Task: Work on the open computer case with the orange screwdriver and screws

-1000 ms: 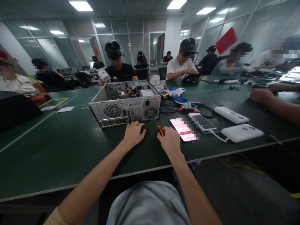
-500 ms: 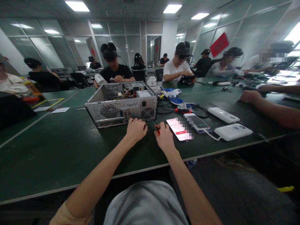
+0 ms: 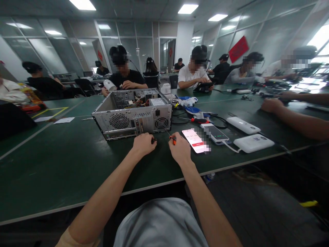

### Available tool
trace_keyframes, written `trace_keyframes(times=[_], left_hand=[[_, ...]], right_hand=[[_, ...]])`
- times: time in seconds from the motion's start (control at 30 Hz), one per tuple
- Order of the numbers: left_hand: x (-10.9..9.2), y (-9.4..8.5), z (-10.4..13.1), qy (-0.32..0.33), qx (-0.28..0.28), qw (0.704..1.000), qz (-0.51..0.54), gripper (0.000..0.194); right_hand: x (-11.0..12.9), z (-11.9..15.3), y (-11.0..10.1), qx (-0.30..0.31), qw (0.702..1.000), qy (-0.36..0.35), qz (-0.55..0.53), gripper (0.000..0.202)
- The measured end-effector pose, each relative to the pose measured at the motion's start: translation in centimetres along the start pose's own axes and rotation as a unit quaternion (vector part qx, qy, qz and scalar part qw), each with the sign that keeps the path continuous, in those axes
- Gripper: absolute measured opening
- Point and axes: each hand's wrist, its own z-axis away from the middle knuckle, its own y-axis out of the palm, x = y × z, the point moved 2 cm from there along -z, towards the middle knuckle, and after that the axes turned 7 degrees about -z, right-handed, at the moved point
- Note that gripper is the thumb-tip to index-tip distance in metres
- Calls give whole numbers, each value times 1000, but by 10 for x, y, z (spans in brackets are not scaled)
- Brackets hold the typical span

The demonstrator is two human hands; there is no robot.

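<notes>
An open metal computer case [image 3: 123, 120] lies on the table in front of me, its rear panel with vents and fan grille facing me. My left hand [image 3: 144, 144] is just in front of the panel, fingers closed on a small dark thing [image 3: 153, 140] too small to name. In my right hand [image 3: 180, 149] is a screwdriver [image 3: 173, 140] with an orange and black handle. Its thin shaft points toward the lower right corner of the case. Wires and a power supply [image 3: 157, 102] show inside the case.
Right of my right hand lie a lit phone [image 3: 193, 139], a second device [image 3: 214, 133] with a cable, and two white power banks [image 3: 253, 143]. Behind them are a red and black screwdriver [image 3: 200, 120] and blue-white gloves [image 3: 192, 110]. A co-worker's arm [image 3: 290, 118] rests at right.
My left hand has drawn slightly left and down from the case panel, and a dark thing now shows at its fingers. My right hand still holds the screwdriver in nearly the same place.
</notes>
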Motion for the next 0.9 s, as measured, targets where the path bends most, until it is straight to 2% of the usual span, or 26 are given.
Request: trace_keyframes(times=[0.23,0.37,0.43,0.6,0.67,0.9], left_hand=[[1,0,0,-3,15,1000,28,32],[1,3,-2,-3,6,999,39,33],[2,5,-2,5,-5,999,45,32],[3,6,-2,25,-11,998,60,28],[3,7,-2,28,-13,998,63,26],[2,10,-3,46,-14,996,71,21]], right_hand=[[-7,-2,2,-35,999,-32,-15,21],[-7,-2,4,-32,999,-37,-9,24],[-4,-1,2,-28,999,-27,-10,21],[1,-1,-3,-2,999,31,-4,41],[-1,-2,-3,5,999,43,9,40],[-5,0,0,-16,1000,15,-17,33]])
